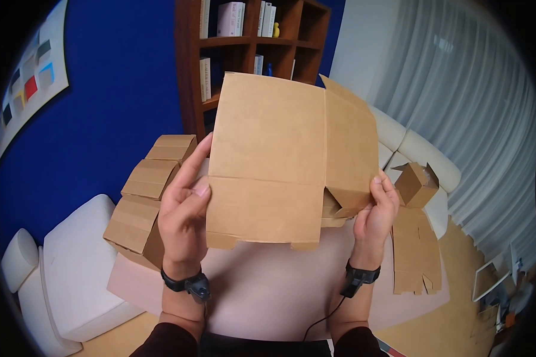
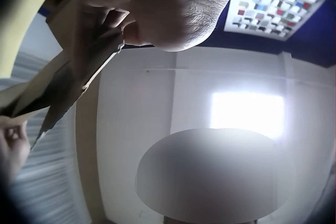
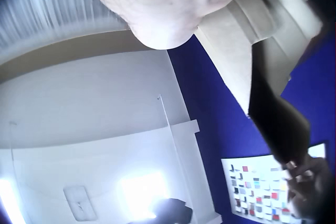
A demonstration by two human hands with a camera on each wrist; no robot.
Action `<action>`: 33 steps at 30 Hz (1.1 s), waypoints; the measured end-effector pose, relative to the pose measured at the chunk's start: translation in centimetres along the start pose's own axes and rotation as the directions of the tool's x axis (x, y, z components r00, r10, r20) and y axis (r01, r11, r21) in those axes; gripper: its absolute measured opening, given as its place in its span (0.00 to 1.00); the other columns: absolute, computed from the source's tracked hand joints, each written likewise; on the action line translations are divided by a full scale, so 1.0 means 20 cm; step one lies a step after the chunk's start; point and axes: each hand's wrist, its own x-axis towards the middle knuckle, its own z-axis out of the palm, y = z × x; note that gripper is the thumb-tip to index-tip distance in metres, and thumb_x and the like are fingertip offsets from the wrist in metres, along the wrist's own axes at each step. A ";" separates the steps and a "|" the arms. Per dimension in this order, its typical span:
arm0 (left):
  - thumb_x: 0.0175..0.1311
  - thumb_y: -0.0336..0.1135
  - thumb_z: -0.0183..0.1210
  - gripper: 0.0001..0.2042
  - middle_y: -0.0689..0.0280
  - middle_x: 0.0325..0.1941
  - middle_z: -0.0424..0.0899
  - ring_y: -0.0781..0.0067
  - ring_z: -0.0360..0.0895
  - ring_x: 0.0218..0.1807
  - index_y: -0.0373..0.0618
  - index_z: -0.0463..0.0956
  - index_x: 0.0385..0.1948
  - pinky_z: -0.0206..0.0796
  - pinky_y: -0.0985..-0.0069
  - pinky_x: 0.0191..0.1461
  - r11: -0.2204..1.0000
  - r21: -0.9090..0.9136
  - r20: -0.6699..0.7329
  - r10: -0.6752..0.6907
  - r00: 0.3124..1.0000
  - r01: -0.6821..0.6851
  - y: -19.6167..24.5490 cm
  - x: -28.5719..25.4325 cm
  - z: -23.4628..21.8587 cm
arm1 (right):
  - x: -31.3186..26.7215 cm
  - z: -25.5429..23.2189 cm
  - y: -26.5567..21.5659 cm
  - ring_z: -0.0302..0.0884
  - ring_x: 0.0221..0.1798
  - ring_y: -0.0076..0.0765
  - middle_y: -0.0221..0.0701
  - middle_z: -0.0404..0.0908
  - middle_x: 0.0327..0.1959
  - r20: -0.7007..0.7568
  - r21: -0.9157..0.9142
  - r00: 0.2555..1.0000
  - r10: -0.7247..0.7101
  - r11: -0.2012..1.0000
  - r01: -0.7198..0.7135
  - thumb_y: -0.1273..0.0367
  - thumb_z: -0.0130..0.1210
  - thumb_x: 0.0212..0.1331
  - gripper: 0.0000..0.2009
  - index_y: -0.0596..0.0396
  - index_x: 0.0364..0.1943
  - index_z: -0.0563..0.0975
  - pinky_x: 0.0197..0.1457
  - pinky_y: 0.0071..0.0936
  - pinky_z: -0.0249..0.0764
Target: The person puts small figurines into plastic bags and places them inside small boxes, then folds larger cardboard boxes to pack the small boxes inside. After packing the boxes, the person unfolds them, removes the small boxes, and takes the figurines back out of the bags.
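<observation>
A partly folded brown cardboard box (image 1: 269, 134) is held up in front of me over the table, its broad panels creased and turned toward the head camera. My left hand (image 1: 183, 219) grips the left edge, thumb on the near face and fingers behind. On the other side, my right hand (image 1: 377, 217) holds the lower right corner of the side panel, beside a gap where an inner flap shows. In the left wrist view the cardboard (image 2: 65, 90) appears edge-on below the hand. Tilted panels (image 3: 231, 50) of it show in the right wrist view.
Several closed cardboard boxes (image 1: 138, 223) stand in a row at the left of the table (image 1: 262, 291). At the right are a box with raised flaps (image 1: 417, 184) and a flat cut cardboard sheet (image 1: 415, 253). White sofas and a wooden bookshelf (image 1: 190, 65) stand beyond.
</observation>
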 end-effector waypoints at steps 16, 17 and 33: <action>0.69 0.36 0.65 0.30 0.57 0.66 0.81 0.68 0.78 0.66 0.32 0.68 0.71 0.70 0.72 0.69 0.981 0.168 0.247 0.050 0.968 -0.094 -0.18 -0.09 -0.07 | -0.12 0.07 -0.09 0.81 0.49 0.20 0.26 0.85 0.42 0.046 -0.086 0.994 -0.100 0.991 0.104 0.73 0.50 0.76 0.26 0.65 0.76 0.68 0.63 0.24 0.74; 0.69 0.36 0.66 0.28 0.58 0.63 0.83 0.70 0.79 0.63 0.33 0.71 0.67 0.71 0.72 0.66 0.920 0.382 0.247 -0.014 0.969 -0.084 -0.17 -0.08 -0.08 | -0.13 0.05 -0.11 0.80 0.48 0.19 0.26 0.85 0.42 0.110 -0.211 0.992 -0.061 0.974 0.084 0.73 0.51 0.76 0.26 0.64 0.76 0.69 0.61 0.22 0.74; 0.72 0.38 0.65 0.21 0.59 0.57 0.84 0.71 0.80 0.57 0.33 0.74 0.59 0.74 0.69 0.62 0.801 0.483 0.061 -0.433 0.899 0.354 -0.34 -0.19 -0.43 | -0.55 -0.03 -0.49 0.81 0.33 0.41 0.40 0.80 0.38 0.651 -0.237 0.511 -0.561 0.489 0.840 0.71 0.53 0.68 0.03 0.54 0.40 0.74 0.35 0.34 0.81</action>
